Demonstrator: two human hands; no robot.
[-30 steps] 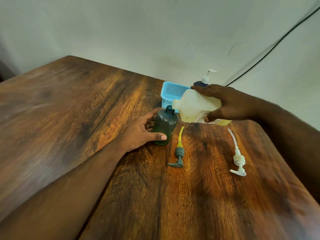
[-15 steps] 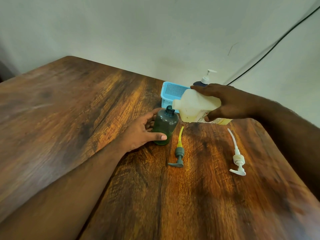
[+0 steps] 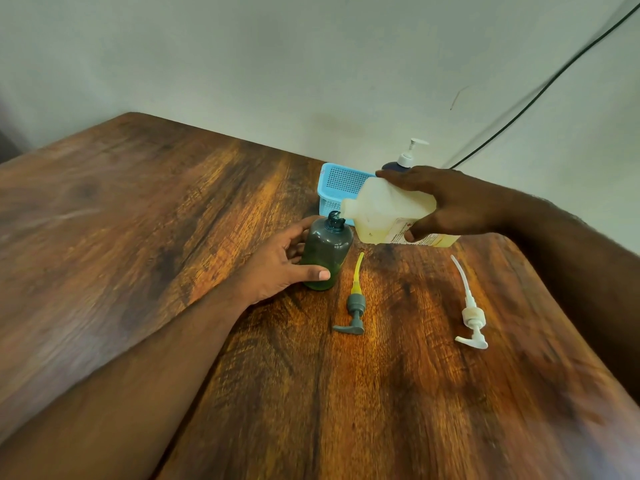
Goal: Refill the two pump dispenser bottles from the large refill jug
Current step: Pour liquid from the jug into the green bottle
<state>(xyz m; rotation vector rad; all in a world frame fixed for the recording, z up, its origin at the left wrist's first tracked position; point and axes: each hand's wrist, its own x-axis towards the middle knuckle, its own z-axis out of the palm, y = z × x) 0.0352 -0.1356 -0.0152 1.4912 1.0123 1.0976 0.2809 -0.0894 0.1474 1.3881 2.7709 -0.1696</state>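
Observation:
A dark grey-green bottle [image 3: 325, 252] stands upright on the wooden table [image 3: 173, 237] with its neck uncapped. My left hand [image 3: 280, 263] grips its lower body, thumb in front. My right hand [image 3: 446, 202] holds the whitish refill jug [image 3: 384, 211] tipped on its side, its spout touching the bottle's neck. Yellowish liquid shows inside the jug. A grey pump head [image 3: 354, 303] with a yellow tube lies just right of the bottle. A white pump head [image 3: 471, 313] lies farther right. Behind my right hand, a dark bottle with a white pump [image 3: 406, 157] is partly hidden.
A light blue perforated basket [image 3: 337, 183] stands at the table's far edge, behind the bottle and jug. A black cable [image 3: 540, 91] runs along the wall at the upper right. The table's right edge slants close to the white pump head.
The jug's spout has come slightly closer to the bottle's neck. Both hands keep their holds, and the pump heads have not moved.

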